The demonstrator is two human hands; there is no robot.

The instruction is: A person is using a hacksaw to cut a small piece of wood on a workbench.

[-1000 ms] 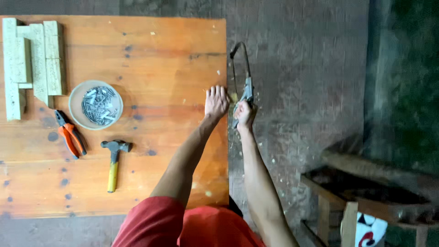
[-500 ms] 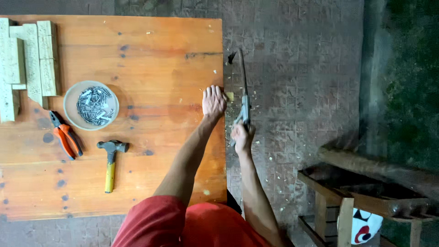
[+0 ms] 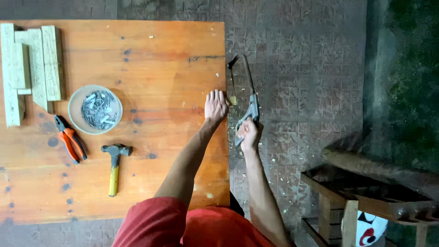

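The right hand (image 3: 249,133) is wrapping its grip tight around the handle of a small hacksaw (image 3: 244,98), fingers curled shut on it, just off the right edge of the wooden table (image 3: 151,59). The saw's thin frame is reaching away from that grip, up and slightly to the left, with its far tip lying beside the table's edge above the paved floor (image 3: 297,68). Just to the left of the saw-holding grip, the left hand (image 3: 216,106) is lying flat on the table's edge, fingers together and stretched out, pressing down rather than closing on anything; a small pale piece (image 3: 232,100) is sticking out past the edge right beside its fingertips, next to the saw blade, though what it is cannot be made out. Well to the left of both hands, a hammer (image 3: 114,164) with a yellow handle is lying on the table, with orange-handled pliers (image 3: 69,143) further left and a round bowl of nails (image 3: 95,110) above them. Beyond those, at the far left corner, several pale wooden blocks (image 3: 32,68) are lying side by side. To the lower right of the saw-holding grip, a dark wooden frame (image 3: 366,196) is standing on the floor.
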